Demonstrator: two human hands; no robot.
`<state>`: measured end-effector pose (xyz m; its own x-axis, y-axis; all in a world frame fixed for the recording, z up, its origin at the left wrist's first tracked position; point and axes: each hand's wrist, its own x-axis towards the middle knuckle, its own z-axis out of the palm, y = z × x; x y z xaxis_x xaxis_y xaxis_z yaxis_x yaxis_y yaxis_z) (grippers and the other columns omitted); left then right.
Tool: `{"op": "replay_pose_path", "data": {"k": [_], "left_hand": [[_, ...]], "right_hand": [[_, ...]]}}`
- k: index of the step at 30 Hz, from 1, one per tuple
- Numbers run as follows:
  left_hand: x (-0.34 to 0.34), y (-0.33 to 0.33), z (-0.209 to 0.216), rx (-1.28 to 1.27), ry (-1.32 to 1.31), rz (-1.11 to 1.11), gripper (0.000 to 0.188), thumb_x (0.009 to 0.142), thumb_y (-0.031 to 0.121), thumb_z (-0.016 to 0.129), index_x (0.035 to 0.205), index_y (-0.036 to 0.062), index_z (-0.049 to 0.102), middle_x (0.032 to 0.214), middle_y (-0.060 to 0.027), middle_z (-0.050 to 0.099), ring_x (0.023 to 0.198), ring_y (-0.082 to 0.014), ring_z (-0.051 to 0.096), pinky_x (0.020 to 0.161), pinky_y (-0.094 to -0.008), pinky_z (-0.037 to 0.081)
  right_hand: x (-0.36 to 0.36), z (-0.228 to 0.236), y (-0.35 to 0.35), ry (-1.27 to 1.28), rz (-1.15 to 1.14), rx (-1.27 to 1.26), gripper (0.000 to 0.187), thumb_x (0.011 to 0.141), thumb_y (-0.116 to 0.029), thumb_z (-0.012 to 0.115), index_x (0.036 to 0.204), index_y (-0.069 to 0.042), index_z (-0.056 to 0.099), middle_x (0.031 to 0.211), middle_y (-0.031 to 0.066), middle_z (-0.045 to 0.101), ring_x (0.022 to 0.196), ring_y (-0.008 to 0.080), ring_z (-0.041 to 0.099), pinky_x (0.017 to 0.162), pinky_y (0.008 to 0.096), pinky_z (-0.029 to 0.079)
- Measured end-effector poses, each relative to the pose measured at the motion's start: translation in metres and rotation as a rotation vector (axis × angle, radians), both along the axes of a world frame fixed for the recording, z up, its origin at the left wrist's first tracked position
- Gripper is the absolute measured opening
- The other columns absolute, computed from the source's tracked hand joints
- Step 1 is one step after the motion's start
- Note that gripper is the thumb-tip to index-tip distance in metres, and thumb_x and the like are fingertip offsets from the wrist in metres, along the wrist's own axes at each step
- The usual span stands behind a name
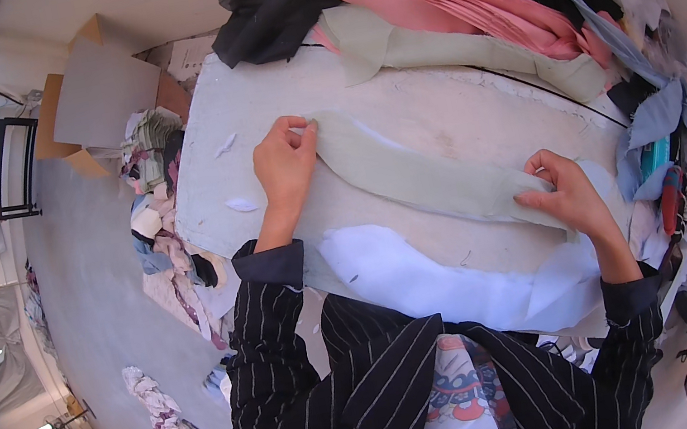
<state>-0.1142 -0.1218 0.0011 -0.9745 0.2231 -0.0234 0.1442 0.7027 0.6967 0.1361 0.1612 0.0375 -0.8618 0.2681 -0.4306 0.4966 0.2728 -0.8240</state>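
A long, curved strip of pale green fabric [423,171] lies stretched across the white table [235,174] in front of me. My left hand [286,162] pinches its far left end between thumb and fingertips. At the right end, my right hand [562,192] has thumb and fingers closed on the strip's edge. Nearer to my body, a white curved piece of fabric [428,278] lies along the table's front edge, below the green strip.
Pink fabric pieces [435,1], more pale green pieces [461,47] and black fabric [269,2] are piled at the back. Scraps [179,271] heap beside the table's left edge, near a cardboard box [107,95]. Blue-grey fabric [657,118] hangs at the right.
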Motion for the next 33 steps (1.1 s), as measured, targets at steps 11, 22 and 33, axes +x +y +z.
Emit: {"op": "replay_pose_path", "data": {"k": [11,22,33], "left_hand": [[0.005,0.026,-0.018,-0.387,0.417,-0.605,0.059,0.098,0.047,0.047,0.149,0.0160,0.042,0.160,-0.0172,0.022,0.149,-0.0355,0.014,0.117,-0.0575,0.005],[0.006,0.028,-0.014,-0.425,0.424,-0.615,0.060,0.097,0.045,0.051,0.149,0.0159,0.042,0.160,-0.0174,0.023,0.149,-0.0355,0.016,0.118,-0.0563,0.008],[0.000,0.023,-0.022,-0.328,0.394,-0.638,0.056,0.101,0.045,0.042,0.150,0.0180,0.040,0.160,-0.0152,0.022,0.149,-0.0350,0.016,0.116,-0.0593,0.008]], "right_hand": [[0.012,0.030,-0.014,0.055,-0.042,-0.310,0.034,0.078,-0.008,0.075,0.107,-0.004,0.058,0.078,0.0057,0.064,0.073,0.0106,0.059,0.068,0.0236,0.046],[0.019,0.003,-0.016,0.063,-0.030,0.239,0.047,0.078,-0.010,0.075,0.122,-0.008,0.058,0.074,0.0135,0.064,0.063,0.0212,0.058,0.062,0.0302,0.046],[0.021,0.004,-0.019,0.138,-0.129,0.274,0.047,0.082,-0.007,0.070,0.127,-0.009,0.056,0.064,0.0116,0.057,0.055,0.0187,0.046,0.056,0.0298,0.041]]}}
